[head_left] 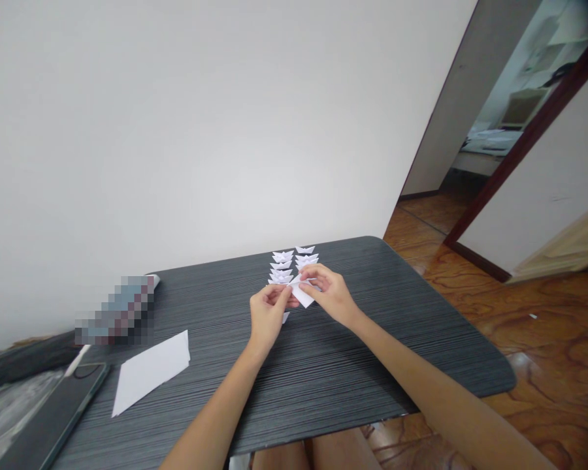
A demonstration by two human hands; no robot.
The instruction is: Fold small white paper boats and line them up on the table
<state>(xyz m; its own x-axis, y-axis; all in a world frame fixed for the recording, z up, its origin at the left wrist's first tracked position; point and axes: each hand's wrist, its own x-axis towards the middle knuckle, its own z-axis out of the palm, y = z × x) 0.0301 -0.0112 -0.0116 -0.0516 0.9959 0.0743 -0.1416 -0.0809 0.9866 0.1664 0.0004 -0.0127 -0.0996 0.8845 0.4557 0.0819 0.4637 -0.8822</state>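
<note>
On my feed, the folded paper (304,296) is up between both hands, above the middle of the dark table (372,378), and here's the grip: left hand (269,314) pinching one side between thumb and fingers, right hand (329,292) pinching the other! Just beyond, I have small paper boats (281,266) lined up in two columns, the nearest ones partly covered by the hands. A white scrap (285,318) peeks out beside the left hand; I can't tell its full shape. Further left, white sheets (151,372) lie flat, well apart from the action. Behind it all, a pale wall (225,130).
</note>
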